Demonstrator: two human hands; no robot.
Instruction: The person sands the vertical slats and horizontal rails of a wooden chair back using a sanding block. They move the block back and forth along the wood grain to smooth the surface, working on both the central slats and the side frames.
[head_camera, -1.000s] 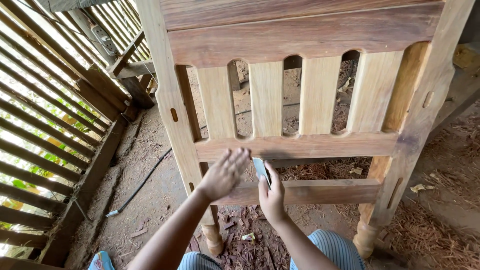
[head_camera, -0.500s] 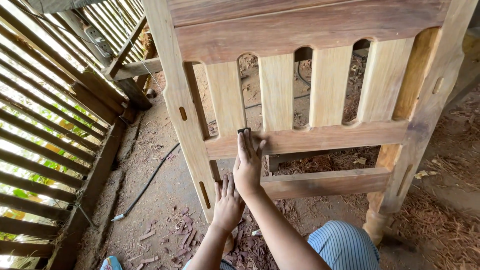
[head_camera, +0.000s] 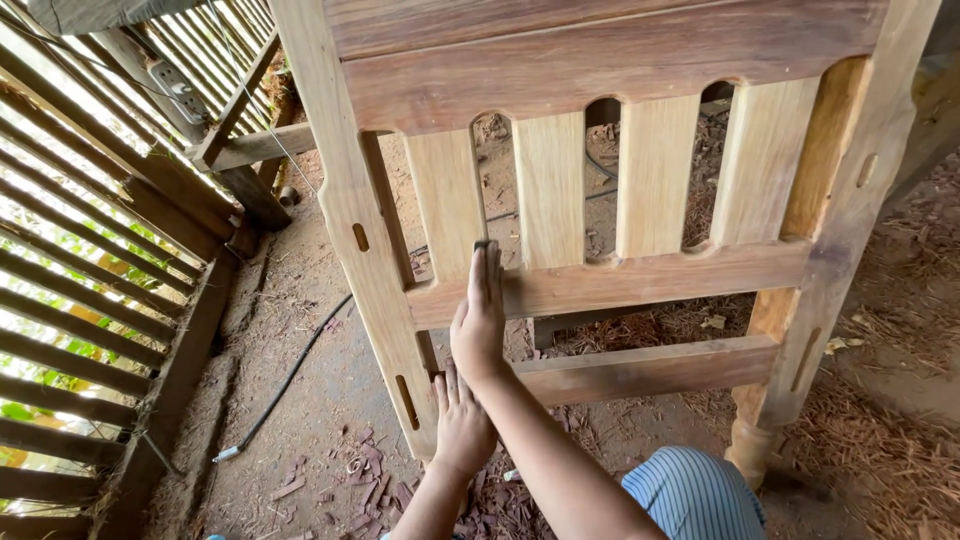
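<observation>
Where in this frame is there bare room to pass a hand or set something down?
The arched gaps between the upright slats of the wooden frame are open; the right hand reaches into one. The dirt floor between the frame's left post and the slatted wall is mostly bare, crossed by a cable. Near the left hand, wood shavings crowd the ground.

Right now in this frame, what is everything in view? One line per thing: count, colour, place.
unfinished wooden bed-end frame with vertical slats: one, pale and reddish brown, upright, centre.
turned wooden foot: one, tan, lower right, on the ground.
slatted wooden wall: one, dark brown, left side.
thin black cable: one, lying on the dirt floor, left of centre.
wood shavings: many, reddish brown, scattered on the ground.
blue-and-white striped cloth: one, bottom centre-right.
left hand: one, low against the frame's left post.
right hand: one, flat on the middle rail, something dark at its fingertips.
</observation>
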